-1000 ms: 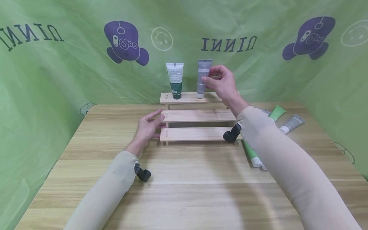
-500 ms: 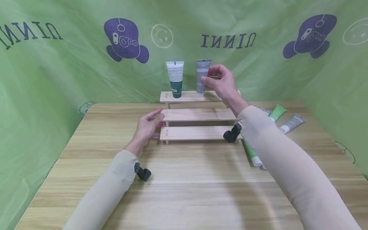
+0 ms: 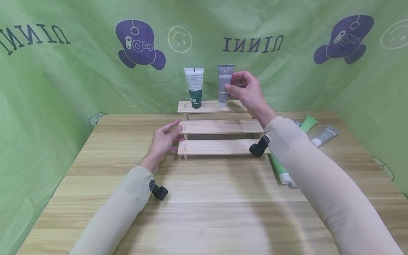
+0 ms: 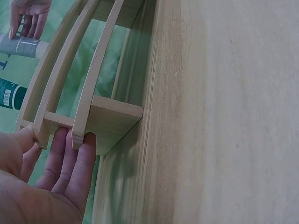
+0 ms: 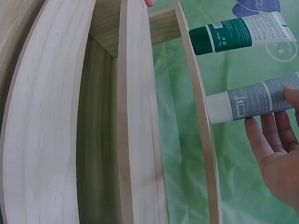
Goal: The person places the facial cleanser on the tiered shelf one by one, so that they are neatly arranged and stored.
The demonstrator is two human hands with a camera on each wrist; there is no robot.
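A three-tier wooden shelf (image 3: pixel 220 147) stands on the table. My right hand (image 3: pixel 249 92) holds a grey squeeze tube (image 3: pixel 225 83) from its right side, thumb across the front; the tube stands upright on the top tier, white cap down. In the right wrist view the fingers (image 5: pixel 261 135) lie along the grey tube. Left of it, apart, a white and dark green tube (image 3: pixel 195 88) stands cap down on the same tier. My left hand (image 3: pixel 162 141) grips the shelf's left end. The left wrist view shows the left thumb (image 4: pixel 24 138) at the middle tier and other fingers below the tiers.
Right of the shelf lie several loose tubes, partly hidden by my right forearm: a green tube with a white cap (image 3: pixel 280 170), another green tube (image 3: pixel 308 124) and a grey tube (image 3: pixel 326 136). A green printed cloth (image 3: pixel 95 85) hangs behind and beside the wooden table (image 3: pixel 204 219).
The grey tube's top has shifted very slightly left on the top tier, with my right hand still holding it. My left hand stays at the shelf's end. The head view tilts slightly.
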